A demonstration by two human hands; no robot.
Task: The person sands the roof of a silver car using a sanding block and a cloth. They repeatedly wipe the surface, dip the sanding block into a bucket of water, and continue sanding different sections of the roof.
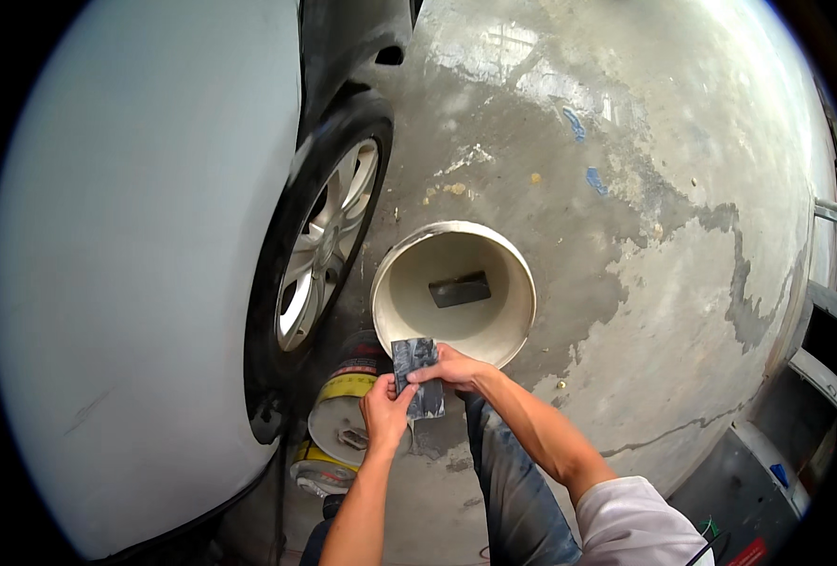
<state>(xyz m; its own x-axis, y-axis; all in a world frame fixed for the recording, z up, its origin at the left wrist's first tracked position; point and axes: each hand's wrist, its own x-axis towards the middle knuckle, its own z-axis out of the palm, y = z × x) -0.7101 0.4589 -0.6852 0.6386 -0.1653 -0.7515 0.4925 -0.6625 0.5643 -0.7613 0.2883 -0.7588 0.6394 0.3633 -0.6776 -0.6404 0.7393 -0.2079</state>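
A dark grey sheet of sandpaper (428, 401), smeared with pale residue, is held between both hands over the near rim of a large whitish bucket (390, 316). My left hand (387, 410) pinches its left edge. From the right, my right hand (458, 368) grips the sheet, its thumb lying across the front. Inside the bucket is a dark rectangular patch (460, 290); whether it is another sheet or a reflection I cannot tell.
On the left stands a pale grey car body (145, 245) with a silver-spoked wheel (329, 241). Cans with yellow bands (350, 387) stand beside the bucket. Blue scraps (574, 124) lie on the stained concrete floor (663, 321). Dark panels (748, 472) are at the right edge.
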